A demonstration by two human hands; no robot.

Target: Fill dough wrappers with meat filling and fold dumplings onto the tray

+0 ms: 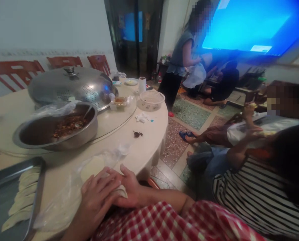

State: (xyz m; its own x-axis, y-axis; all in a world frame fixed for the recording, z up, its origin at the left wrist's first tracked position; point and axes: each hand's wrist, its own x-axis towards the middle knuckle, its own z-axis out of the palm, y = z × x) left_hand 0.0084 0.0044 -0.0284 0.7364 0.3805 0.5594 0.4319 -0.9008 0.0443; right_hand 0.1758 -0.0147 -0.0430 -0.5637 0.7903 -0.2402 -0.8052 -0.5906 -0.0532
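Note:
My left hand (96, 190) lies over my right hand (130, 184) near the table's front edge. Between them is a folded dumpling (121, 191), its pale edge showing at the right side of my fingers. My right hand cups it from below with the thumb raised; the left fingers press over it, hiding most of it. Just beyond my hands, round dumpling wrappers (91, 167) lie on a clear plastic bag (61, 204). To the left, a dark metal tray (40, 187) holds a row of folded dumplings (24, 197).
A steel basin (56, 145) of chopped filling (69, 125) with a spoon stands behind the tray. Beyond are a large domed steel lid (71, 85) and a white plastic basket (152, 100). People sit close on my right; another person (181, 60) stands beyond the table.

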